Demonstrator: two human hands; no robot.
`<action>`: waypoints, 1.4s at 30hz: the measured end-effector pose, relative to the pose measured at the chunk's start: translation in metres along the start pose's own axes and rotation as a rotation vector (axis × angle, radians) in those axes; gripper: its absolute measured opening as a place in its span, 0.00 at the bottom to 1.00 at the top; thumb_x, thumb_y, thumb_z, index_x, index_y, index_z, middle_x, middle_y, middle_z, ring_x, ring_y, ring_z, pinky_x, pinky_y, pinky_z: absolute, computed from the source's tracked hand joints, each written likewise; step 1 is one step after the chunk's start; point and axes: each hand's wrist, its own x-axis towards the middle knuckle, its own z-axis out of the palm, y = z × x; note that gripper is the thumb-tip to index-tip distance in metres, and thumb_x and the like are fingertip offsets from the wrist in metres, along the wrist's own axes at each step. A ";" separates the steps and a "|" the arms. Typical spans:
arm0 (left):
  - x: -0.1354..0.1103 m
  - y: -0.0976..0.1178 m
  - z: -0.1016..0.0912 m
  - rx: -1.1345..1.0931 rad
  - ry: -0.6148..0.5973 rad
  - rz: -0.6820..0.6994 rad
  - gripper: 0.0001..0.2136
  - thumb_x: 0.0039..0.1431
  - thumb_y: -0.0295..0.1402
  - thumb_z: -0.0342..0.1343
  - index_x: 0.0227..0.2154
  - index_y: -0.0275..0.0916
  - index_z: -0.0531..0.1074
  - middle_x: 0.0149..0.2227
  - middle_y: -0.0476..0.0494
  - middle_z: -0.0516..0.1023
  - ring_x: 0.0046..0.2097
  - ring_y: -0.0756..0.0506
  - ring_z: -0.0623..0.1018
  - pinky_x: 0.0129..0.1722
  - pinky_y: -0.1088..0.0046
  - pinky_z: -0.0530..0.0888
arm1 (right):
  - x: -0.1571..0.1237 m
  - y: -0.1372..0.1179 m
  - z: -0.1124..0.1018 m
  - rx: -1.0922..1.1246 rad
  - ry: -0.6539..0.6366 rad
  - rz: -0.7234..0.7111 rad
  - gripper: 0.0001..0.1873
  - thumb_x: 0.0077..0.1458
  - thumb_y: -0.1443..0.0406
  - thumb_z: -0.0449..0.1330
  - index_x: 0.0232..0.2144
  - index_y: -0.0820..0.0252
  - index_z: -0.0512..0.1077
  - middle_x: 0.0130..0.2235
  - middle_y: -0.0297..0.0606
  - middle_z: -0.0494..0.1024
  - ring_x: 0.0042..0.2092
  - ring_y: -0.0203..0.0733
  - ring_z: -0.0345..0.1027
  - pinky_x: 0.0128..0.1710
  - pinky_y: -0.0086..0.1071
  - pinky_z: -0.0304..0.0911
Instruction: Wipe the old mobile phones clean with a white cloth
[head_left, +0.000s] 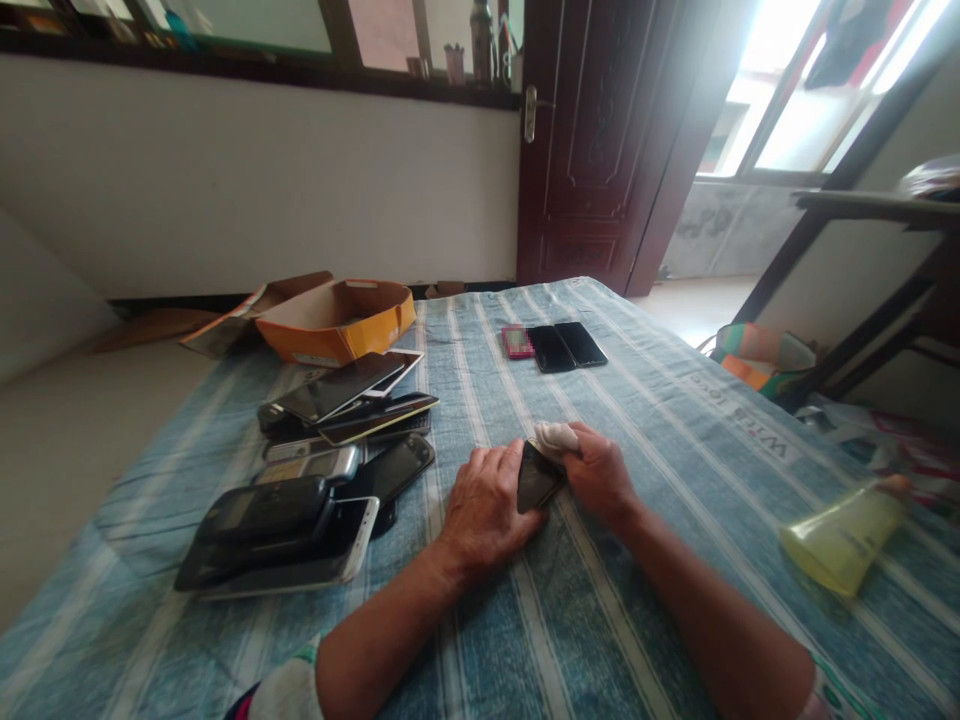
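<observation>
My left hand [486,505] rests on the striped blue cloth and grips a small dark phone [535,480] by its left edge, tilting it up. My right hand [600,472] is closed on a crumpled white cloth [556,437], which it presses against the top of that phone. Both hands meet at the middle of the table [675,440]. To the left lies a pile of several phones [315,470], dark and silver, some stacked. Farther back, three phones lie side by side: a pink one [517,341] and two black ones [566,346].
An open orange cardboard box [337,320] sits at the table's far left. A yellowish plastic bottle [844,540] lies on its side at the right. A dark wooden door [600,140] stands behind, and a dark frame and bags are on the right.
</observation>
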 end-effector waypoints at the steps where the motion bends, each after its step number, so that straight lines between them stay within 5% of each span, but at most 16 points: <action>1: 0.001 -0.001 0.002 -0.008 0.013 0.005 0.34 0.46 0.35 0.60 0.58 0.28 0.61 0.51 0.32 0.73 0.52 0.34 0.70 0.51 0.56 0.69 | 0.001 0.001 0.003 0.003 -0.020 -0.038 0.14 0.50 0.71 0.51 0.33 0.58 0.77 0.37 0.35 0.79 0.39 0.40 0.72 0.39 0.30 0.64; 6: -0.001 -0.003 0.008 -0.027 0.072 0.043 0.36 0.46 0.34 0.59 0.59 0.27 0.58 0.49 0.32 0.74 0.49 0.35 0.71 0.50 0.56 0.70 | 0.009 0.000 0.009 0.021 -0.102 -0.042 0.14 0.49 0.72 0.51 0.30 0.58 0.76 0.34 0.34 0.78 0.37 0.38 0.72 0.37 0.28 0.63; 14: -0.003 -0.007 0.007 0.000 0.102 0.051 0.37 0.45 0.34 0.61 0.59 0.27 0.57 0.48 0.31 0.75 0.49 0.33 0.72 0.48 0.56 0.72 | -0.001 -0.011 -0.017 -0.197 -0.128 0.044 0.09 0.44 0.73 0.52 0.18 0.58 0.67 0.21 0.29 0.70 0.26 0.35 0.65 0.27 0.26 0.56; 22: -0.005 -0.008 0.013 -0.020 0.153 0.144 0.38 0.47 0.35 0.60 0.61 0.32 0.53 0.46 0.34 0.75 0.46 0.35 0.73 0.46 0.56 0.72 | 0.004 -0.006 0.009 0.016 -0.050 -0.009 0.14 0.46 0.72 0.50 0.27 0.58 0.75 0.33 0.33 0.77 0.35 0.37 0.70 0.35 0.27 0.61; 32: -0.005 -0.008 0.007 -0.030 0.103 0.052 0.40 0.46 0.34 0.60 0.62 0.30 0.52 0.47 0.35 0.74 0.49 0.35 0.72 0.49 0.57 0.71 | -0.009 -0.018 -0.018 -0.328 -0.072 0.051 0.11 0.45 0.72 0.54 0.16 0.57 0.66 0.21 0.30 0.70 0.24 0.35 0.63 0.25 0.28 0.51; 39: -0.006 -0.007 0.008 -0.007 0.135 0.110 0.38 0.48 0.34 0.60 0.61 0.27 0.54 0.47 0.32 0.74 0.47 0.35 0.72 0.48 0.57 0.71 | -0.012 -0.012 -0.001 -0.246 -0.103 -0.119 0.12 0.52 0.73 0.51 0.29 0.57 0.74 0.36 0.37 0.76 0.36 0.38 0.69 0.34 0.28 0.58; 42: -0.007 -0.007 0.007 -0.004 0.131 0.109 0.38 0.48 0.35 0.60 0.61 0.26 0.54 0.47 0.32 0.74 0.47 0.35 0.72 0.48 0.57 0.72 | -0.011 -0.013 -0.005 -0.295 -0.120 -0.100 0.12 0.51 0.74 0.52 0.24 0.58 0.71 0.31 0.35 0.75 0.31 0.37 0.68 0.31 0.28 0.56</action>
